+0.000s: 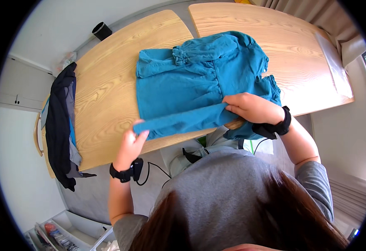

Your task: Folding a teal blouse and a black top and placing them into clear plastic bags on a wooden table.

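A teal dress (179,90) with gathered seams and ruffled cuffs lies spread across the wooden table, its skirt toward the left. Its near side is lifted and folded into a long strip along the table's front edge. My left hand (132,144) pinches the hem corner of that strip, thumb on top. Farther right, my right hand (250,108) grips the same folded edge near the waist, fingers partly hidden under the cloth. Below the right hand, some teal fabric hangs over the table edge.
Two wooden tabletops (103,83) meet with a gap at the back. Dark and grey garments (62,125) drape over a chair at the left end. A black bin (102,31) stands beyond the table. Open storage boxes (72,228) sit at the lower left. Curtains (312,21) hang at the right.
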Available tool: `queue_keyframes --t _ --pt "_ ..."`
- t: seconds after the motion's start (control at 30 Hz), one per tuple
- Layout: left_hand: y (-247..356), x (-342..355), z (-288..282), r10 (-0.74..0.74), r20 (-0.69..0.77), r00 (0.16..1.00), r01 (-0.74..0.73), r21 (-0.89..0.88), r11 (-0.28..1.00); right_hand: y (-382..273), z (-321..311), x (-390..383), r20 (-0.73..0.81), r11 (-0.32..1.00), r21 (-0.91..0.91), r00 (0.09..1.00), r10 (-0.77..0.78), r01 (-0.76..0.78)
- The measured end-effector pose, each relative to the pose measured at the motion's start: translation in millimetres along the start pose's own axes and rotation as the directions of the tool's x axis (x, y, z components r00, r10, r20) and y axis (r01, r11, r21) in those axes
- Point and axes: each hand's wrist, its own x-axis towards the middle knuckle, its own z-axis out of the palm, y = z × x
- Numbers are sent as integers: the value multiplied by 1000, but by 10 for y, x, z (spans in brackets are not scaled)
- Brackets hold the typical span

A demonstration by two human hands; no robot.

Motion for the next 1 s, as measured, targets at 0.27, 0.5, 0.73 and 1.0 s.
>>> queue_keyframes --t 0.27,0.5,0.73,1.0 --pt "-225 907 -20 -154 -29 988 145 -208 967 399 0 539 87 976 -8 972 217 -218" --pt "-274 964 49 -72 -162 984 128 366 922 207 -143 515 155 944 -33 931 330 -329" --pt "-462 1044 0 -35 -121 992 75 345 936 14 -571 -1135 -589 799 52 628 509 -599" --pt "-463 1047 -7 -62 -101 993 97 392 915 337 931 -1737 -286 732 579 751 595 -359"
